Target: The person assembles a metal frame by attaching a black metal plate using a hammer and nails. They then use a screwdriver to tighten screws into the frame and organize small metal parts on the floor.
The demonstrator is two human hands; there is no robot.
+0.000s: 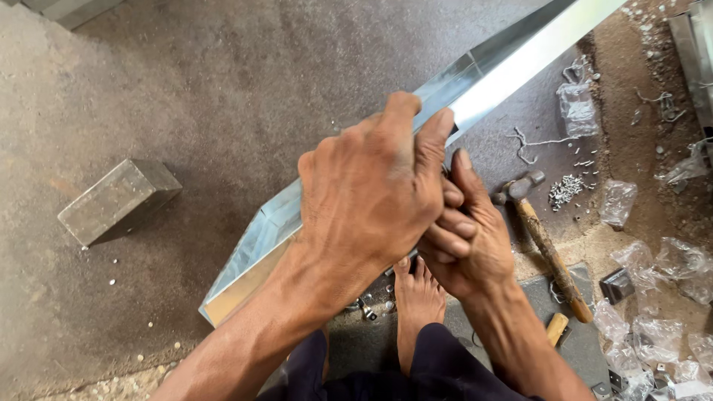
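Observation:
A long shiny sheet-metal channel [512, 56] runs from the lower left to the upper right over the ground. My left hand [368, 189] wraps over its middle and grips it. My right hand [468, 238] is pressed against the left one at the channel's near edge, fingers curled tight; what it holds is hidden. My bare foot [416, 304] rests on the ground just below the hands.
A hammer [546, 241] with a wooden handle lies right of my hands. A metal block [119, 199] sits on the ground at left. Small rivets [566, 189], wire scraps and clear plastic bags [653, 297] litter the right side. A dark mat [579, 349] lies under the hammer's handle.

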